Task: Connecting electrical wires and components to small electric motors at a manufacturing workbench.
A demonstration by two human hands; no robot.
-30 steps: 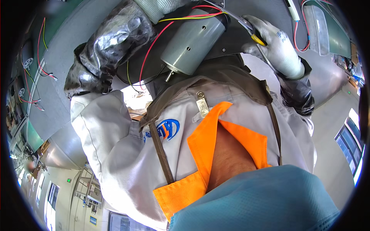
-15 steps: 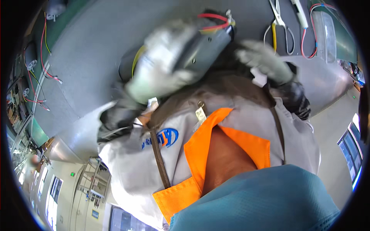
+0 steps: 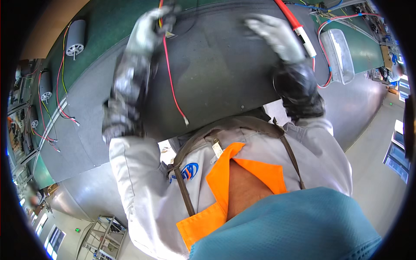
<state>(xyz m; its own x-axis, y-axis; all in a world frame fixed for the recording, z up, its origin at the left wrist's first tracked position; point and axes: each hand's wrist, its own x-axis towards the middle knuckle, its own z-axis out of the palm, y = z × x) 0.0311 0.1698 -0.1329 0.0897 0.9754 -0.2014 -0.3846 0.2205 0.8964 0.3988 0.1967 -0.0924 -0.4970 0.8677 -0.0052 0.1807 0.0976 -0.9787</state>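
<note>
A motor (image 3: 76, 38) is seen at ten o'clock on the counter (image 3: 91, 95); at eleven, a red wire (image 3: 171, 84) is held in the left hand's (image 3: 144, 34) grip; at one, the right hand's (image 3: 279, 37) grip is spread near a red tool (image 3: 296, 26).

The white-gloved left hand (image 3: 145, 34) is now farther from the body (it is blurred), and a thin red wire (image 3: 170, 78) newly trails across the dark grey worktop (image 3: 225, 82).

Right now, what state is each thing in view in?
Left hand, at red wire, grip blurred
Right hand, open, blurred
Red wire, lower end loose
Red-white tool, lying down, corded
Clear box, set down, lid unclear
Motors, set down, wires trailing
</note>
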